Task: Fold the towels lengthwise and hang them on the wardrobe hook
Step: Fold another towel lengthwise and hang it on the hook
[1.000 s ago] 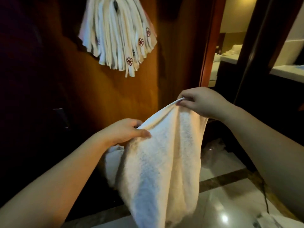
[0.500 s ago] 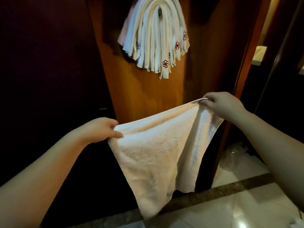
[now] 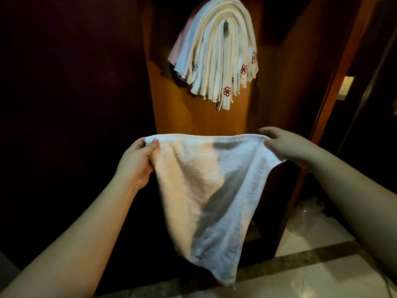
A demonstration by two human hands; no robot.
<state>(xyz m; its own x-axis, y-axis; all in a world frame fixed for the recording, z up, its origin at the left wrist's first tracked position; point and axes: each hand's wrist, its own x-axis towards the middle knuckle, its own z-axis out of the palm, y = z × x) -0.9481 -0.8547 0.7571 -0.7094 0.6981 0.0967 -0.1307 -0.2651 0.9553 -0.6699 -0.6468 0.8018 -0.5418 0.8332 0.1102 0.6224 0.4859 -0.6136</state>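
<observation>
White towel (image 3: 206,190): held spread in the air below the hook (image 3: 225,29), top edge taut and level, lower corner hanging toward the floor. Left hand (image 3: 137,164) pinches its top left corner; right hand (image 3: 290,147) grips its top right corner. Folded towels (image 3: 214,61) hang on the wardrobe (image 3: 193,119) hook.

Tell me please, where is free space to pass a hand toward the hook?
Free: the bare wood panel between the hanging towels and the held towel. Crowded: the hook, covered by many folded towels.
</observation>
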